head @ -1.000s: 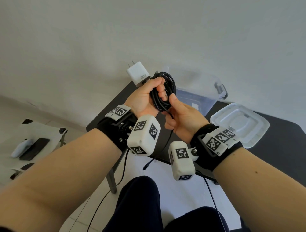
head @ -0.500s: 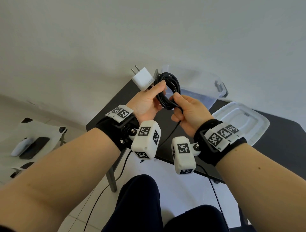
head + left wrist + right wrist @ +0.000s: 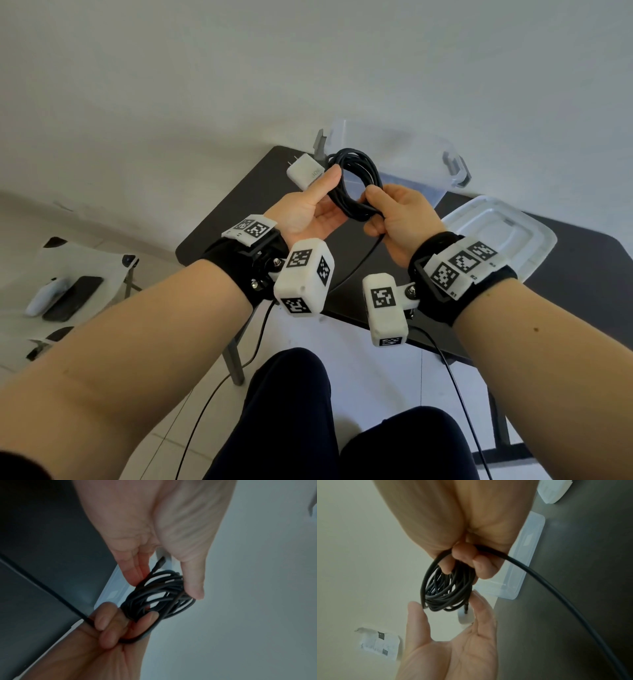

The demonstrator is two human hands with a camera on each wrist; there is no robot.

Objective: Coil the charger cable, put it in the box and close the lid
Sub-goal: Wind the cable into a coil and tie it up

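The black charger cable (image 3: 356,181) is wound into a small coil held in the air in front of the clear box (image 3: 404,154). My right hand (image 3: 394,212) grips the coil (image 3: 447,588) on its near side, fingers (image 3: 471,561) curled round the strands. The loose tail (image 3: 556,588) trails down from that fist. My left hand (image 3: 317,205) lies open, palm up. Its thumb (image 3: 193,585) and straight fingers (image 3: 133,574) flank the coil (image 3: 159,596). The white charger brick (image 3: 305,171) sits just behind the left thumb, plugged onto the cable end. The lid (image 3: 496,233) lies flat on the table to the right.
The dark table (image 3: 239,192) ends near my wrists, with the box at its far edge by the wall. On the floor at left, a white seat carries a black phone (image 3: 73,298) and a white device (image 3: 44,296). My knees are below.
My left hand has let go of the coil and opened its palm. The right hand has taken over the grip. Both hands drifted slightly right, toward the box.
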